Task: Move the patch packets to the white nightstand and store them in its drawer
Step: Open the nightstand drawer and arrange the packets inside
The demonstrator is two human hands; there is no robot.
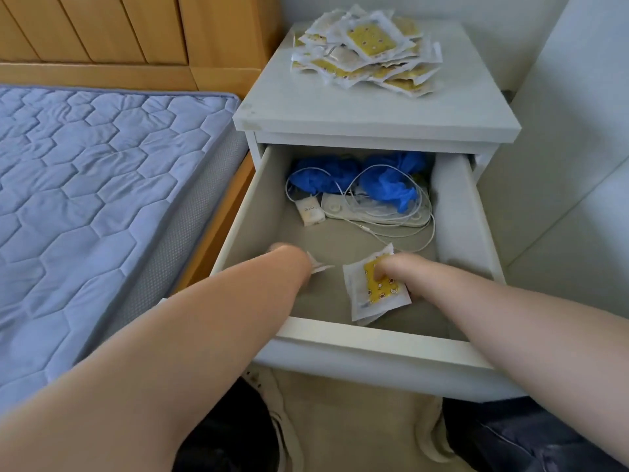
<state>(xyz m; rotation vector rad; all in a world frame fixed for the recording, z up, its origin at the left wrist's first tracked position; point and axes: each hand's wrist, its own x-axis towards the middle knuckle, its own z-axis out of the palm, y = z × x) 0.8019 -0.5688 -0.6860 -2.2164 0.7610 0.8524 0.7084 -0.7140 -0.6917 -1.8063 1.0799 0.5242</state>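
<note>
Yellow patch packets (379, 289) are pinched by your right hand (403, 270) inside the drawer (374, 333); your left hand (292, 262) is blurred, grip unclear

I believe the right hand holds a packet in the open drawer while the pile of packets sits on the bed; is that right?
Not quite: the head view shows the pile of packets on top of the white nightstand instead. The right hand does hold a packet in the open drawer.
</note>
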